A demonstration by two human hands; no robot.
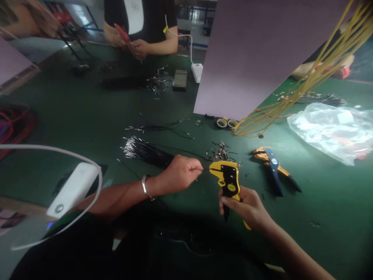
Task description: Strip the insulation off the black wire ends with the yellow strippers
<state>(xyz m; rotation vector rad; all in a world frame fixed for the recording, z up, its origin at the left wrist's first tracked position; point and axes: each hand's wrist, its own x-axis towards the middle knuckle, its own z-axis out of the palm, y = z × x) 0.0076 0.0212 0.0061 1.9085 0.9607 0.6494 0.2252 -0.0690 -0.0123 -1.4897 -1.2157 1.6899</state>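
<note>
My left hand (185, 171) pinches a thin black wire (206, 169), whose end runs into the jaws of a yellow and black wire stripper (229, 179). My right hand (243, 206) is wrapped round the stripper's handles, holding it upright with its jaws toward my left hand. Just beyond the tool lies a pile of short cut wire bits (221, 151). Behind my left hand rests a bundle of black wires (148, 151) with bare silvery ends pointing left. Whether the stripper's jaws grip the wire is too small to tell.
A blue and orange wire stripper (273, 163) lies at right, near a clear plastic bag (335, 128). Yellow wires (305, 93) hang past a pale panel (247, 50). Tape rolls (222, 123) sit below it. A white power bank (74, 188) is at left. Across the table, a person holds red-handled pliers (121, 32).
</note>
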